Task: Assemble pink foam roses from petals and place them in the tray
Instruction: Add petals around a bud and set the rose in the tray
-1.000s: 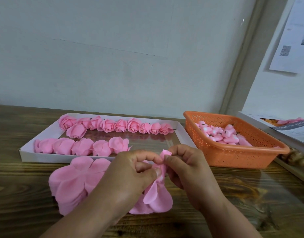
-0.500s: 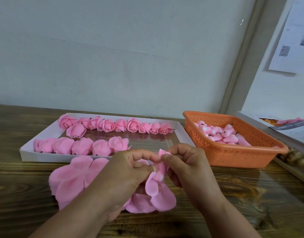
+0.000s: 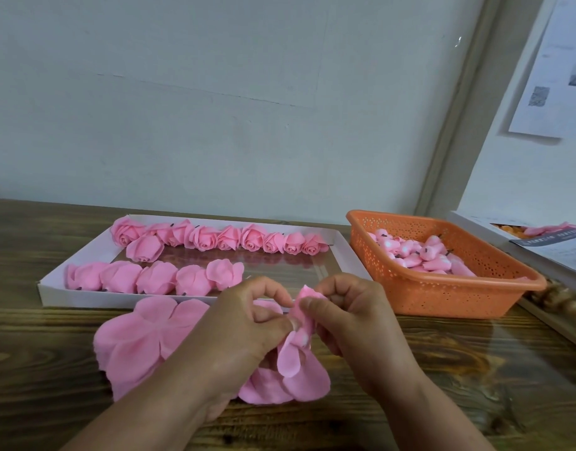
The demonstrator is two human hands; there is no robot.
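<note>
Left hand [image 3: 247,323] and right hand [image 3: 348,317] meet at six o'clock above the desk [image 3: 475,369], both pinching one rose in progress [image 3: 301,323]; its loose petals [image 3: 296,372] hang below, probably so each can be wrapped around the core. Flat petal sheets [image 3: 140,343] lie at eight o'clock, within reach. Finished roses [image 3: 215,238] line the tray [image 3: 52,284] at eleven. Cores [image 3: 420,252] fill the orange basket [image 3: 459,297] at two.
</note>
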